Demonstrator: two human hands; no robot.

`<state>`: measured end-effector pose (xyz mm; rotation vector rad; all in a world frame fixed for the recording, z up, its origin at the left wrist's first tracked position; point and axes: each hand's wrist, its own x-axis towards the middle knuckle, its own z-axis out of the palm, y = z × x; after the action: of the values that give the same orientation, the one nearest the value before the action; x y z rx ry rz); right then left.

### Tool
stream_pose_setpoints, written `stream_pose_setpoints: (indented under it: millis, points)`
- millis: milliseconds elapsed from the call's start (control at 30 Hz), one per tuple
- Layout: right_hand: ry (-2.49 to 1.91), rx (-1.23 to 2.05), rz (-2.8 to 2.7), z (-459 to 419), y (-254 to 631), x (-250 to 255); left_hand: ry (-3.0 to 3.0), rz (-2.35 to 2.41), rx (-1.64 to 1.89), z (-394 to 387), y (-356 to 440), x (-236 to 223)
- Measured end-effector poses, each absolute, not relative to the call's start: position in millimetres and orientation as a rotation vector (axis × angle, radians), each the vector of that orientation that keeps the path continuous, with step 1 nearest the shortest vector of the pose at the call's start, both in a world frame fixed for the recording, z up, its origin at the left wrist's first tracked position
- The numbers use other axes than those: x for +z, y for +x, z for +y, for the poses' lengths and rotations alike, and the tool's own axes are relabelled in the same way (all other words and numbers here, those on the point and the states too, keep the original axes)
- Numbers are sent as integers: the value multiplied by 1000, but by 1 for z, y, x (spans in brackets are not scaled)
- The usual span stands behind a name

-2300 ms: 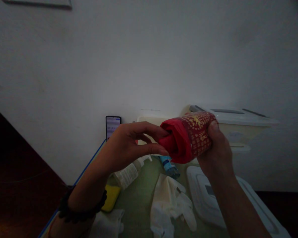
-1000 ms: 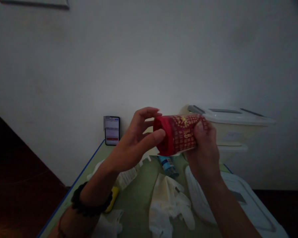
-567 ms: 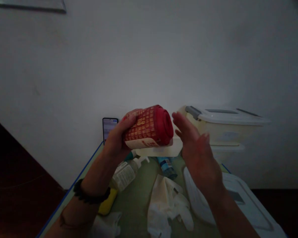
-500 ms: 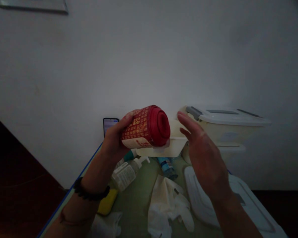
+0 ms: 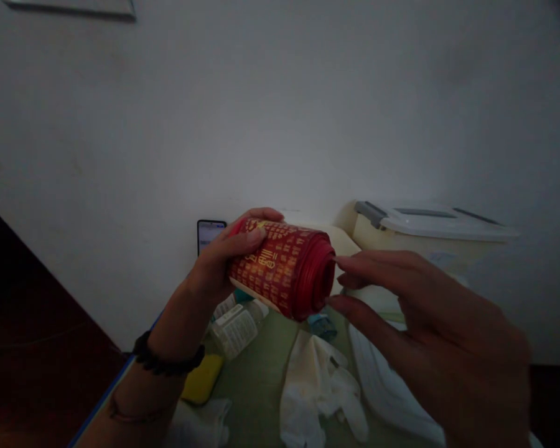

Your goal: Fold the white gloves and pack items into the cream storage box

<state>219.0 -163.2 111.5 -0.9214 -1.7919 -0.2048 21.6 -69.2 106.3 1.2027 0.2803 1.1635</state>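
My left hand (image 5: 224, 252) is wrapped round a roll of red plastic bags (image 5: 280, 264), thumb on top. Around the roll runs a dark red printed band with gold characters, and its wound layers show at the right end. The roll is held in the air, tilted with that end lower. My right hand (image 5: 429, 330) has its thumb and forefinger at this end, the fingertips touching the edges of the wound layers.
Below on the green table top (image 5: 261, 373) lie a clear pump bottle (image 5: 236, 330), a yellow sponge (image 5: 203, 378), white gloves (image 5: 312, 386) and a blue bottle (image 5: 324, 326). At the back are a phone (image 5: 211, 235) and a lidded box (image 5: 429, 224); a white lid (image 5: 387, 379) lies right.
My right hand has come in from the right and its fingertips now touch the roll's end. My left hand has turned the roll, and its end has dropped lower and to the right.
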Motion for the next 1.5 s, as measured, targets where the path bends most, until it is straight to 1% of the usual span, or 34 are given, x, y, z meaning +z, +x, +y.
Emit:
stream_pose_setpoints:
  millis: [233, 700, 1000, 1067, 1133, 1233, 1333, 1433, 1500]
  points:
    - [-917, -358, -1890, -169, 219, 116, 1228, 295, 1170, -68, 22, 106]
    - [-878, -247, -1888, -168, 209, 112, 1139, 321, 1208, -73, 20, 112]
    - [-891, -247, -1878, -162, 213, 110, 1150, 396, 1241, -79, 23, 115]
    - [-909, -184, -1856, -157, 213, 108, 1111, 438, 1300, -81, 29, 117]
    - [-917, -14, -1842, -148, 213, 100, 1050, 511, 1412, -85, 38, 119]
    - [-823, 462, -1841, -130, 213, 85, 1008, 544, 1511, -93, 51, 119]
    - [-873, 631, -1728, -120, 215, 76, 1105, 405, 1330, -105, 53, 117]
    - [-952, 583, -1628, -125, 222, 83, 1385, 303, 1054, -112, 46, 114]
    - [-962, 585, -1603, -130, 227, 90, 1491, 316, 985, -111, 42, 112]
